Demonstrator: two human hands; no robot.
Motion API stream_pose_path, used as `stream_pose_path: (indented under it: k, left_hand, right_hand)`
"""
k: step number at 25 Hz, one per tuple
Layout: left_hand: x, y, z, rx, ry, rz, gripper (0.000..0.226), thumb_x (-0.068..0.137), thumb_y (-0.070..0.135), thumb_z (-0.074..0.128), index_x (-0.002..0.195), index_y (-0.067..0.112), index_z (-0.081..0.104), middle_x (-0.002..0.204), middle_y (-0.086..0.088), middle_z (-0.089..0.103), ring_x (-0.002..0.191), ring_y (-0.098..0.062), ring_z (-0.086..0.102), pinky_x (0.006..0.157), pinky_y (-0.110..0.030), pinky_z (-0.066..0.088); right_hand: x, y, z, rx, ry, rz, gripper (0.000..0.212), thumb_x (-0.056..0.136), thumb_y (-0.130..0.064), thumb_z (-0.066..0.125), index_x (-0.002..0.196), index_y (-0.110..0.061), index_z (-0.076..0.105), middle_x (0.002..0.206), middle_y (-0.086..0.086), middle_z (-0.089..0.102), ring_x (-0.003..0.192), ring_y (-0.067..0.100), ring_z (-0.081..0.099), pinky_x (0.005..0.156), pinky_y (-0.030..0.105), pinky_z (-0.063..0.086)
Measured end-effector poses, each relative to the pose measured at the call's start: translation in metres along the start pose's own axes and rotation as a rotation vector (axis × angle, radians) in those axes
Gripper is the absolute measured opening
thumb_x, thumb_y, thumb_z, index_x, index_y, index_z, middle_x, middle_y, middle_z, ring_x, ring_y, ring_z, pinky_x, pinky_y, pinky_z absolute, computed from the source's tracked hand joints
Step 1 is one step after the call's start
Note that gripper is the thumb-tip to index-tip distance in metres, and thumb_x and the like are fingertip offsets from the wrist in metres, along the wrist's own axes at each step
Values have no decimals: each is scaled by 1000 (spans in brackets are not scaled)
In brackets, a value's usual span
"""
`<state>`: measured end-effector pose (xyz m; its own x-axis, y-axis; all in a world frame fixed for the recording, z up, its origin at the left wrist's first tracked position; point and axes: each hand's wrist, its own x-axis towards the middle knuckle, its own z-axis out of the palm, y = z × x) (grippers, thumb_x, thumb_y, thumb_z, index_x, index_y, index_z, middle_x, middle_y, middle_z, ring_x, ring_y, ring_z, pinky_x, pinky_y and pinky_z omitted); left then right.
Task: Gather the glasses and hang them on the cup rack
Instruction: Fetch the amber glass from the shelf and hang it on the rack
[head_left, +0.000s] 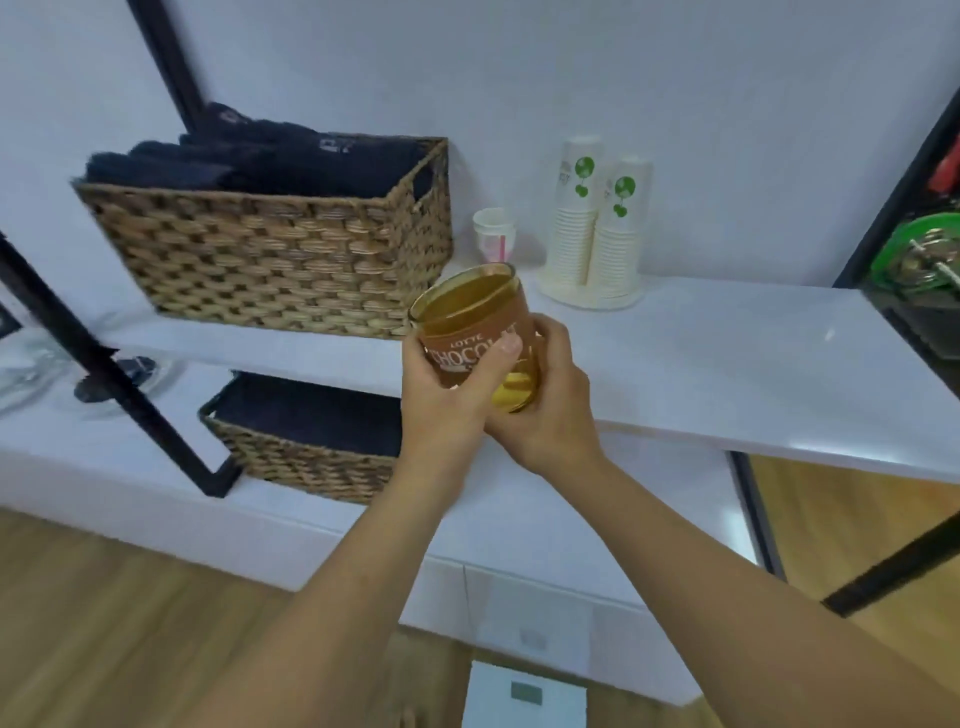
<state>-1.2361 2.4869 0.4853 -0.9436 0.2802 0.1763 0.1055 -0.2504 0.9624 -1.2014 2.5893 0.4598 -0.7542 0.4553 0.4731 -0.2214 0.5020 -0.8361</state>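
The amber glass is being held tilted above the shelf's front edge, left hand and right hand both wrapped around it, probably for steadiness.

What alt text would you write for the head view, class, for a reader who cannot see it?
Both hands, left hand and right hand, hold a tilted amber glass with a brown label in front of a white shelf. On the shelf stand a wicker basket of dark towels and stacked paper cups.
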Motion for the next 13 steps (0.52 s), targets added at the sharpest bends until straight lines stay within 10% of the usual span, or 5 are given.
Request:
stream_pose_path:
  k: [6, 13]
  left_hand:
    - [-43, 46, -105, -19, 207, 29, 59, 68, 52, 77, 120, 30, 57, 111, 7, 72, 103, -11, 69, 83, -31, 57]
    - [-78, 84, -293, -132, 420, 29, 66, 68, 52, 77, 125, 25, 55, 122, -6, 68, 111, -26, 67, 96, -53, 52]
  right_hand:
    - [-36, -77, 84, 145, -138, -143, 69, 63, -54, 80, 119, -43, 43, 103, -32, 59, 95, -10, 60, 69, 5, 46]
    - [-82, -158, 248, 195, -402, -218, 76, 58, -52, 84, 123, -38, 48, 106, -21, 64, 98, 2, 64, 79, 27, 57]
